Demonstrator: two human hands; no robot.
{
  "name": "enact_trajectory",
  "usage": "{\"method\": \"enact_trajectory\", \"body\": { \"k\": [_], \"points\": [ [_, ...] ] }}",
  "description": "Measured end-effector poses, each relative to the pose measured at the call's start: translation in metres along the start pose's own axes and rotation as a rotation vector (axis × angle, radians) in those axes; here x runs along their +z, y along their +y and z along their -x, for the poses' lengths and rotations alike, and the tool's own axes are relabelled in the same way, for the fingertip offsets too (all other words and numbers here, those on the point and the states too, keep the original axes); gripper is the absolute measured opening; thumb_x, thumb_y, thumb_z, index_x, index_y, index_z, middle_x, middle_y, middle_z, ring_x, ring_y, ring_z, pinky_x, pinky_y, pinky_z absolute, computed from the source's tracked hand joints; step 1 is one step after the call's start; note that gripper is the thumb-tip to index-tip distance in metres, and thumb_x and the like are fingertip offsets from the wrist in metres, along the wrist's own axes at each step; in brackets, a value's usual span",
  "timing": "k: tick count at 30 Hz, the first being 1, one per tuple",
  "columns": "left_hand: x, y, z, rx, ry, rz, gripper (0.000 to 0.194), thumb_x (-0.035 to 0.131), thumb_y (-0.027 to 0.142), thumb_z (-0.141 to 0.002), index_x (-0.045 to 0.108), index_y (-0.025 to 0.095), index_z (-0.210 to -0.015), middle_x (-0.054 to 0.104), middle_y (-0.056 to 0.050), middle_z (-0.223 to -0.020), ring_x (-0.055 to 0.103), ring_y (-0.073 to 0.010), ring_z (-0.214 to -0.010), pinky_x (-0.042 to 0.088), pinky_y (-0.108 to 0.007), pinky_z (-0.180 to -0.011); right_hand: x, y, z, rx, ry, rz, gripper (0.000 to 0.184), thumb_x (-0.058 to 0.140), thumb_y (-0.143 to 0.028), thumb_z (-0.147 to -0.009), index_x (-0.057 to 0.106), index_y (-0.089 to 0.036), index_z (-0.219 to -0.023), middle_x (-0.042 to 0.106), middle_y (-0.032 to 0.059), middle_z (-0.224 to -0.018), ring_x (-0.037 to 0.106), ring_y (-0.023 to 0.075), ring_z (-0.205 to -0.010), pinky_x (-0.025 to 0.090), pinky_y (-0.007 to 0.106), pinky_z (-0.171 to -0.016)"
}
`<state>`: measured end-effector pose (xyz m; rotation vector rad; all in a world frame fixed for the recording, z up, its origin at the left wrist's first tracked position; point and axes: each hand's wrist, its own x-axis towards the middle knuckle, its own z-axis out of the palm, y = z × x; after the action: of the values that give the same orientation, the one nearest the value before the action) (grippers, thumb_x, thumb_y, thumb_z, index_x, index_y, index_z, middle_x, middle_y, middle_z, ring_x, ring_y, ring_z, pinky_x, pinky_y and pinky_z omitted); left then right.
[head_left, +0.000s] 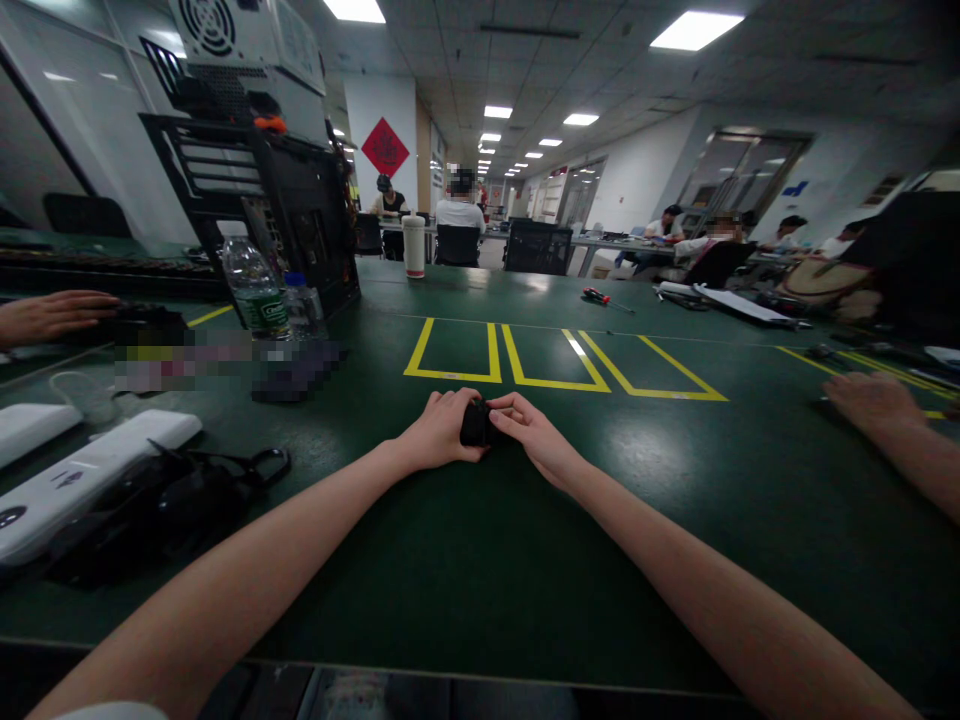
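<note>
Both of my hands meet at a small black object (475, 424) over the green table. My left hand (439, 430) is wrapped round it from the left, thumb low and fingers on top. From the right, my right hand (529, 430) pinches its near right edge with thumb and fingertips. Much of the object is covered by the fingers, so its exact kind is unclear. Just beyond my hands, yellow tape (454, 377) marks three outlines on the table.
To the left are white devices (112, 465), a black strapped bag-like item (187, 495), a water bottle (255, 285) and a black computer case (300, 210). A screwdriver (598, 297) and a white cup (413, 247) lie farther off. Other people's hands (56, 318) (874, 402) rest at both sides.
</note>
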<state>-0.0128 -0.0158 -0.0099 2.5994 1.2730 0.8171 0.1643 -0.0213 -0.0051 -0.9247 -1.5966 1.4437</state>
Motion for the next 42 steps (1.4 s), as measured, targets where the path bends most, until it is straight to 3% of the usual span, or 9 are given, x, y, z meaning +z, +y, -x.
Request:
{"method": "enact_trajectory", "body": {
  "k": [6, 10, 14, 19, 27, 34, 42],
  "points": [
    [-0.003, 0.002, 0.000, 0.005, -0.021, -0.002, 0.060, 0.067, 0.037, -0.062, 0.038, 0.018, -0.111, 0.053, -0.009, -0.106, 0.052, -0.0276, -0.095, 0.033, -0.041, -0.084, 0.001, 0.001, -0.002, 0.036, 0.024, 0.047, 0.031, 0.060, -0.034, -0.072, 0.051, -0.020, -0.098, 0.056, 0.0036, -0.097, 0.051, 0.0172, -0.095, 0.038, 0.037, -0.087],
    [-0.002, 0.001, 0.001, 0.017, -0.008, -0.010, 0.061, 0.067, 0.038, -0.061, 0.038, 0.017, -0.110, 0.053, -0.009, -0.105, 0.052, -0.0274, -0.094, 0.033, -0.041, -0.083, -0.002, -0.004, 0.000, 0.027, -0.045, 0.043, 0.027, 0.063, -0.029, -0.070, 0.051, -0.021, -0.093, 0.056, 0.0023, -0.097, 0.052, 0.0173, -0.095, 0.039, 0.038, -0.087],
    [0.000, -0.001, 0.001, 0.026, 0.005, -0.019, 0.062, 0.067, 0.037, -0.060, 0.037, 0.018, -0.110, 0.053, -0.008, -0.104, 0.052, -0.0268, -0.093, 0.034, -0.040, -0.082, -0.004, -0.005, 0.002, 0.011, -0.094, -0.006, 0.037, 0.068, -0.021, -0.064, 0.049, -0.024, -0.096, 0.055, 0.0005, -0.098, 0.052, 0.0172, -0.096, 0.039, 0.037, -0.087],
    [-0.001, -0.001, 0.001, 0.039, 0.009, -0.030, 0.061, 0.067, 0.040, -0.061, 0.037, 0.017, -0.109, 0.053, -0.008, -0.101, 0.052, -0.0260, -0.090, 0.035, -0.039, -0.081, -0.001, -0.003, 0.001, 0.009, -0.003, 0.028, 0.023, 0.059, -0.034, -0.072, 0.051, -0.023, -0.091, 0.057, 0.0012, -0.093, 0.052, 0.0176, -0.094, 0.038, 0.038, -0.086],
    [-0.001, 0.000, 0.002, 0.047, 0.000, -0.027, 0.060, 0.066, 0.040, -0.063, 0.037, 0.016, -0.110, 0.052, -0.009, -0.105, 0.052, -0.0255, -0.092, 0.034, -0.039, -0.082, -0.004, -0.006, 0.000, 0.073, -0.028, 0.125, 0.028, 0.058, -0.035, -0.073, 0.052, -0.022, -0.097, 0.057, 0.0037, -0.095, 0.053, 0.0194, -0.093, 0.038, 0.041, -0.086],
    [0.001, -0.001, 0.001, 0.040, 0.011, -0.037, 0.062, 0.068, 0.036, -0.059, 0.038, 0.016, -0.108, 0.053, -0.009, -0.101, 0.051, -0.0258, -0.092, 0.034, -0.038, -0.081, -0.009, -0.003, -0.001, -0.028, -0.103, 0.039, 0.039, 0.071, -0.018, -0.058, 0.049, -0.022, -0.091, 0.053, 0.0007, -0.097, 0.053, 0.0171, -0.093, 0.040, 0.038, -0.086],
    [-0.001, 0.000, 0.002, 0.042, 0.006, -0.031, 0.060, 0.066, 0.041, -0.062, 0.038, 0.016, -0.109, 0.052, -0.008, -0.103, 0.052, -0.0255, -0.091, 0.034, -0.038, -0.082, -0.006, -0.004, -0.001, -0.061, -0.002, 0.132, 0.020, 0.060, -0.030, -0.072, 0.053, -0.021, -0.089, 0.055, 0.0014, -0.092, 0.051, 0.0167, -0.092, 0.039, 0.037, -0.085]
  ]
}}
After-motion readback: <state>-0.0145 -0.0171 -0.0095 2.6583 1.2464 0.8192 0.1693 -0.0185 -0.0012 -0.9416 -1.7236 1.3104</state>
